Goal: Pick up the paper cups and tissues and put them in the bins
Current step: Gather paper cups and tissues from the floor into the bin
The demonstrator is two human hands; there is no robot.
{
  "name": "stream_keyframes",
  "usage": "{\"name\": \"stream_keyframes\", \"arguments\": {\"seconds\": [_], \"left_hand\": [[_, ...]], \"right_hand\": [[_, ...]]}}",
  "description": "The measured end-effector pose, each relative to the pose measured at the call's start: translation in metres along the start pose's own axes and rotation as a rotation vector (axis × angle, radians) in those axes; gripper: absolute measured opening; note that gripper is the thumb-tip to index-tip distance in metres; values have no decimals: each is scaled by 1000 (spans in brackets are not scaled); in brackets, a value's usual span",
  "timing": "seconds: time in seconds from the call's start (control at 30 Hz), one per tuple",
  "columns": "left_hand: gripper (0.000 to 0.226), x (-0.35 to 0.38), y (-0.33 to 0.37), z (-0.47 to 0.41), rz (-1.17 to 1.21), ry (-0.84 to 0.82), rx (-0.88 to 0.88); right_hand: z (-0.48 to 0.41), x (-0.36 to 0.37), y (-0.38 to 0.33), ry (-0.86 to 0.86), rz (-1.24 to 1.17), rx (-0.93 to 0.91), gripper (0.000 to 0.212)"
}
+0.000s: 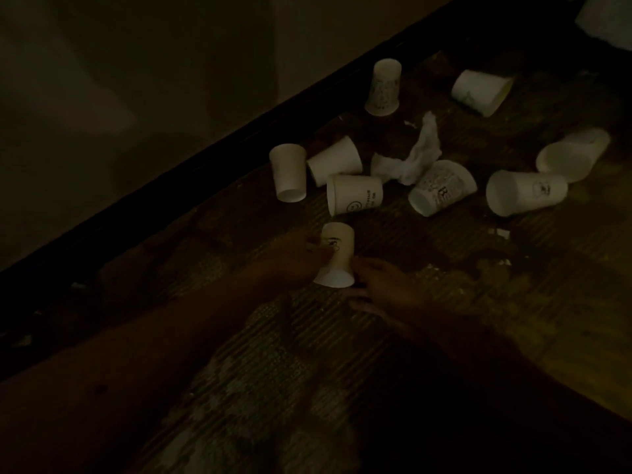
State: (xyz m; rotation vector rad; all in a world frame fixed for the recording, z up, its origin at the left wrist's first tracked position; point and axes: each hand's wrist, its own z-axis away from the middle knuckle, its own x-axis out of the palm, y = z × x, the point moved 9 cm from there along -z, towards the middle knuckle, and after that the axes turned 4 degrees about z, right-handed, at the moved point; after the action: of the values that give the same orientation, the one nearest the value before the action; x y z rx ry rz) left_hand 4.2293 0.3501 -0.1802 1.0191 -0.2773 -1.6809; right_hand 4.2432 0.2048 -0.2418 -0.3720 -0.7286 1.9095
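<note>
Wall (136,80) and a dark baseboard (178,165) filled the frame's nine-to-eleven o'clock side, above a patterned rug (273,354) in very dim light. The left hand (294,260) reached in from seven o'clock and gripped the nearest cup (337,258), fingers curled round its left flank, its wider end toward the camera. At eleven o'clock of that cup a plain cup (287,172) lay just beside a second cup (335,159). At twelve o'clock a printed cup (355,198) lay on its side, and a tall cup (382,87) stood farther off. The right hand (386,290) lay at four o'clock of the nearest cup, fingers loosely spread and holding nothing, with the tips just beside the wide rim. Whether they touched it could not be told. A crumpled tissue (412,155) sat amid the cups, touching a lettered cup (441,186) at its five o'clock. A far cup (482,92) lay at its one o'clock. At three to four o'clock a logo cup (526,196) lay just beside the rightmost cup (574,153).
</note>
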Motion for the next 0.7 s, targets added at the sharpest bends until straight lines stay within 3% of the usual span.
{"name": "stream_keyframes", "arguments": {"seconds": [0.13, 0.23, 0.3, 0.37, 0.43, 0.53, 0.7], "left_hand": [[25, -5, 7, 3, -30, -14, 10], [23, -12, 7, 7, -80, -125, 2], [40, -15, 10, 12, -244, -230, 54], [78, -24, 17, 14, -627, -227, 228], [110, -22, 27, 21, -841, -296, 400], [111, -5, 51, 37, -796, -435, 622], [93, 30, 68, 52, -529, -656, 692]], "right_hand": [[0, 2, 7, 30, -43, 70, 44], [4, -4, 8, 58, -104, 25, 46], [13, -9, 4, 49, -37, -42, 41], [24, -14, -1, 66, 5, -94, 26], [38, -18, -9, 104, 62, -137, 28], [57, -20, -29, 175, 197, -194, 51], [88, -25, -75, 175, 363, -178, 42]]}}
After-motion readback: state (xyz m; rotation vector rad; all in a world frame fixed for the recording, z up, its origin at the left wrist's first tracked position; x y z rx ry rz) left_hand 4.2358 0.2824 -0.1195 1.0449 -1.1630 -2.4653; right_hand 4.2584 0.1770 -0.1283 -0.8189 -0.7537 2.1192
